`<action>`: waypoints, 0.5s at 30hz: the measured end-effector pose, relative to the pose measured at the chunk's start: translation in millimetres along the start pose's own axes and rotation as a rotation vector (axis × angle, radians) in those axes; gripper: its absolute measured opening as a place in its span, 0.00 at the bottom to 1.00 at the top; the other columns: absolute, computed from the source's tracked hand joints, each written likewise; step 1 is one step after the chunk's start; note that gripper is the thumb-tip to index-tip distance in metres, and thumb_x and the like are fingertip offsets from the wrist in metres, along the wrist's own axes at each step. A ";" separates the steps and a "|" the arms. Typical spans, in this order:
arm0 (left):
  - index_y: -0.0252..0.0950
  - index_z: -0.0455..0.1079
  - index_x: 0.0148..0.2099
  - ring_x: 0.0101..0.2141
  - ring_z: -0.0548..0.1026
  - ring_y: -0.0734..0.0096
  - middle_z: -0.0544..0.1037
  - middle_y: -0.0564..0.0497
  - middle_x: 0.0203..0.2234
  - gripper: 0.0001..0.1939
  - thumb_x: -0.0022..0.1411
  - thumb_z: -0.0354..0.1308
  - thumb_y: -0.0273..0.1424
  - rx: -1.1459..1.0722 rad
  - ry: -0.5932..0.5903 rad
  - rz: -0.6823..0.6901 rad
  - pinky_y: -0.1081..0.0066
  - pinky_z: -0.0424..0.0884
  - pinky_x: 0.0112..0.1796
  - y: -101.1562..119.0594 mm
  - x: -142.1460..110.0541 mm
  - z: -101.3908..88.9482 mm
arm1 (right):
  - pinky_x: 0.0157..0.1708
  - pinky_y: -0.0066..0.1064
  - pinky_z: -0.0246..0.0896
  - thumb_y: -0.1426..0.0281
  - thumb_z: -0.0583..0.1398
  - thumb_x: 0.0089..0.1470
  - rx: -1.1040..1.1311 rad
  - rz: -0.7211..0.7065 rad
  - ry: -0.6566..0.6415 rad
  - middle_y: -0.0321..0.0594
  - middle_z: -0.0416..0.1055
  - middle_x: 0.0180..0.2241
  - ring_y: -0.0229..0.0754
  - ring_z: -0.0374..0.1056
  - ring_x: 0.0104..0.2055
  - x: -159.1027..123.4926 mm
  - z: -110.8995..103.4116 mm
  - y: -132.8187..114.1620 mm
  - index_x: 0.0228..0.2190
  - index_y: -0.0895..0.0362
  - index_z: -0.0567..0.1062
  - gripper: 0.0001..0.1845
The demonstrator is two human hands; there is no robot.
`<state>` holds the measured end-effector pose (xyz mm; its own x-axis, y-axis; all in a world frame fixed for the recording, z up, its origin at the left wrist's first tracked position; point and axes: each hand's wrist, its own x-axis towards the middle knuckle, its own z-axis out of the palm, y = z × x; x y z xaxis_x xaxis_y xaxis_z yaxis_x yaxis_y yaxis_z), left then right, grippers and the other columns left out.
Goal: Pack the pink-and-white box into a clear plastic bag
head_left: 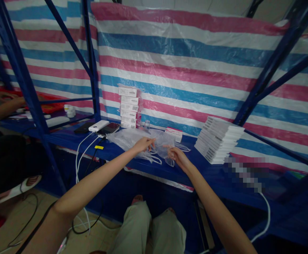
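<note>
A clear plastic bag (162,141) is stretched between my two hands above the blue shelf. My left hand (144,144) pinches its left side, fingers closed. On its right side, my right hand (176,156) grips the thin plastic with bent fingers. More crumpled clear plastic bags (124,138) lie under and left of my left hand, their handle loops hanging toward the shelf's front edge. Just behind the held bag sits a small white and pink box (174,133). A small clear container (147,124) stands beside the stacked boxes.
A wrapped stack of white boxes (129,107) stands at the back, and a tall stack of white boxes (219,140) at right. Left are a white power bank (99,126), a phone (109,129) and cables. Blue posts (90,63) frame the shelf. Another person's arm (5,111) reaches in far left.
</note>
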<state>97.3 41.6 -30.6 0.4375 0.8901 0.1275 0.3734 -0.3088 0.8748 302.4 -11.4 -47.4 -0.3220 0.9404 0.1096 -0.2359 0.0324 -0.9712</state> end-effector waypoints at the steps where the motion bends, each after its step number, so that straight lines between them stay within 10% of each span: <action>1: 0.30 0.70 0.29 0.09 0.55 0.81 0.64 0.55 0.10 0.26 0.57 0.44 0.48 0.008 -0.004 -0.009 0.76 0.50 0.14 -0.4 0.4 0.3 | 0.15 0.23 0.37 0.70 0.55 0.41 -0.028 -0.008 -0.012 0.28 0.50 0.15 0.28 0.41 0.15 -1.2 0.1 -0.1 0.35 0.60 0.73 0.16; 15: 0.31 0.66 0.29 0.12 0.58 0.86 0.68 0.57 0.16 0.13 0.45 0.63 0.35 -0.640 -0.203 -0.195 0.81 0.48 0.15 2.7 14.5 2.4 | 0.15 0.25 0.35 0.69 0.56 0.41 -0.105 0.008 0.009 0.28 0.50 0.16 0.30 0.41 0.16 -11.7 -4.0 -3.2 0.35 0.59 0.74 0.16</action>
<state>106.6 52.9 -27.5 0.5790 0.8098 -0.0955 -0.0676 0.1643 0.9841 310.5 -21.1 -46.5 -0.3156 0.9436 0.1001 -0.1356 0.0596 -0.9890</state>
